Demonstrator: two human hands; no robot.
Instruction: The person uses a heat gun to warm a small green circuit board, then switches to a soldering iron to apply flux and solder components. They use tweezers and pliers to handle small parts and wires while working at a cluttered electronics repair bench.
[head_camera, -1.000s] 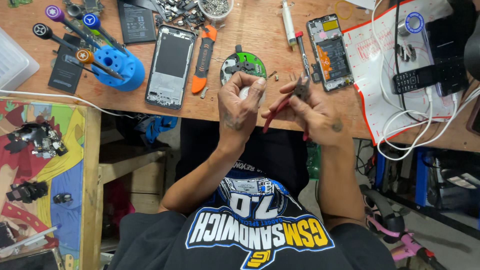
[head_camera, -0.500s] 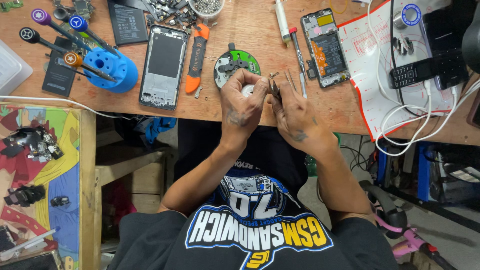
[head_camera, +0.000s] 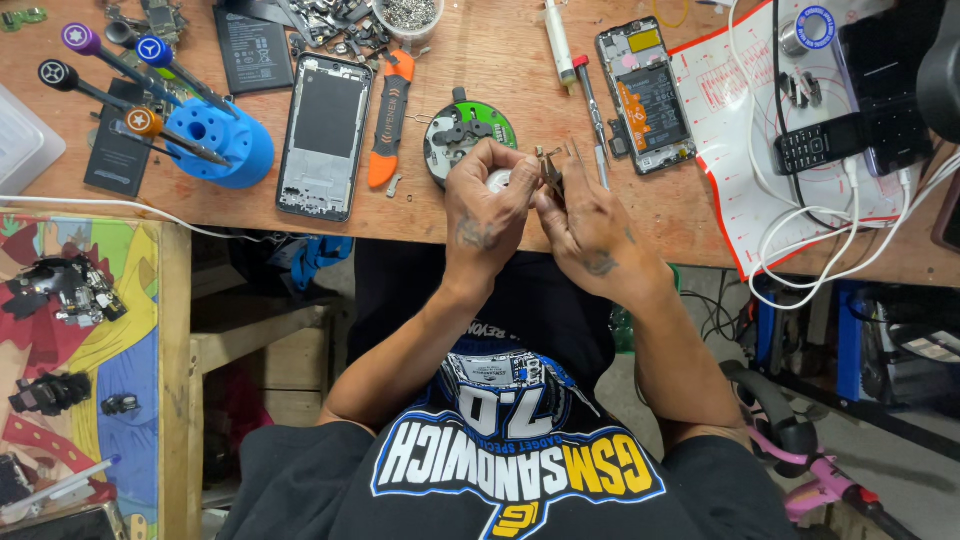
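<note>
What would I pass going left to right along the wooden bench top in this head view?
Blue screwdriver stand → empty phone frame → orange pry tool → round green-rimmed disc → left hand → right hand → opened phone with battery → black keypad phone.

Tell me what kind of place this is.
Most likely a phone repair bench. An opened phone with its battery showing and a bare phone frame lie on the wooden table, beside a blue stand of screwdrivers. Both hands work over it.

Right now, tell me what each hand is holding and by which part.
The left hand pinches a small white part by its edge. The right hand grips slim tweezers along their shafts, tips toward the part.
</note>
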